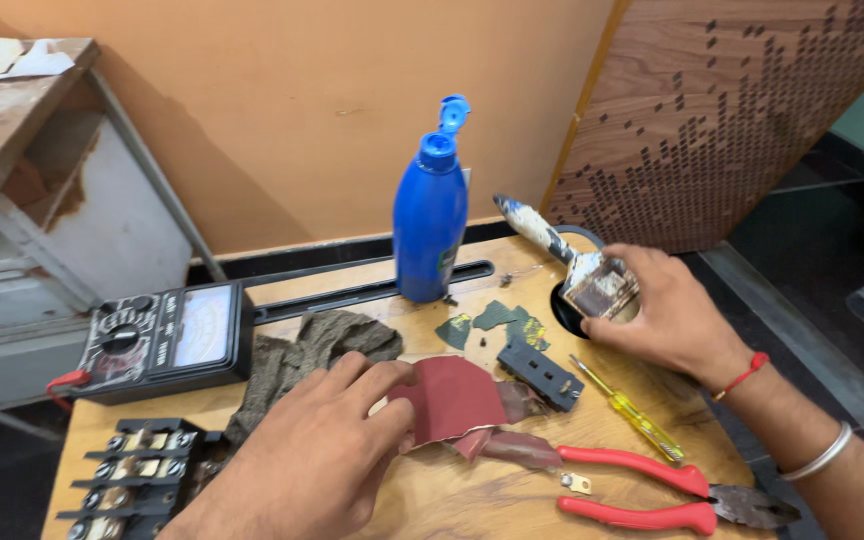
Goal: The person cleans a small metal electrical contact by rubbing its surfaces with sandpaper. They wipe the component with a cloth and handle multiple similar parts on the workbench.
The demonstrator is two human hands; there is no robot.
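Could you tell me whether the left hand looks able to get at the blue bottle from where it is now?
Probably yes: the left hand rests on the red sandpaper, and only flat scraps lie before the blue bottle.

Two bare hands, no sleeves in view. On the right wrist, a thin red thread band [747, 375]. Farther up the same forearm, a plain silver metal bangle [820, 455].

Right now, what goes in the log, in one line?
left hand: on dark red sandpaper sheet | right hand: holding paint-stained brush | blue plastic bottle: upright, cap open
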